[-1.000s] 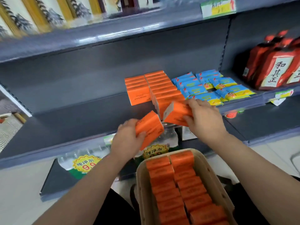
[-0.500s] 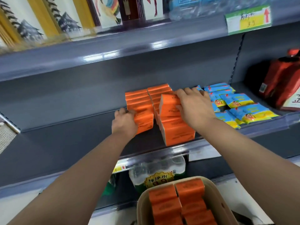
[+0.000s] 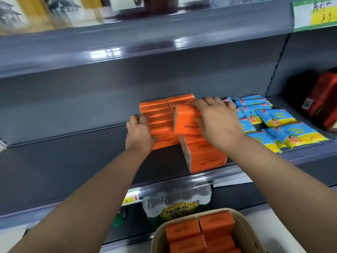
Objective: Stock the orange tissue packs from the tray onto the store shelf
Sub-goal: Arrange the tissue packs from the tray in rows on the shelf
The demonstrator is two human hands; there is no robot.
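Right grip (image 3: 218,123) wrapped round rectangular orange plastic-wrapped tissue pack (image 3: 186,121), tilted over the right row on dark grey metal shelf (image 3: 73,161). Left grip (image 3: 139,137) clasping left row's front pack (image 3: 166,141). Dropped askew, likely to knock the outermost pack (image 3: 207,159) off the edge.

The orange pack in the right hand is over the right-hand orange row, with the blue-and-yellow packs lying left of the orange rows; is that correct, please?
Not quite: the head view shows the blue-and-yellow packs lying right of the orange rows, not left. The right hand does hold the orange pack over the right-hand row.
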